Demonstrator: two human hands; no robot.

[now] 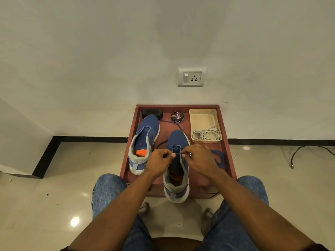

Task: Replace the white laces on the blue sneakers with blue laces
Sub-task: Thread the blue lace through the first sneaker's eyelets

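Two blue sneakers stand on a small reddish table [224,147]. The right sneaker [178,140] points away from me, its heel over the near edge, with a blue lace [176,148] threaded through its front eyelets. My left hand [158,163] and my right hand [198,160] each pinch a strand of that lace above the tongue. The lace's far end trails behind the shoe. The left sneaker [145,140] has no lace. A second blue lace [219,158] lies bunched to the right of my right hand. White laces [206,134] lie coiled in a beige tray [203,117].
A black brush [152,113] and a round shoe-polish tin [177,116] sit at the table's back edge against the wall. A wall socket [192,77] is above. A black cable [308,151] lies on the tiled floor to the right. My knees flank the table.
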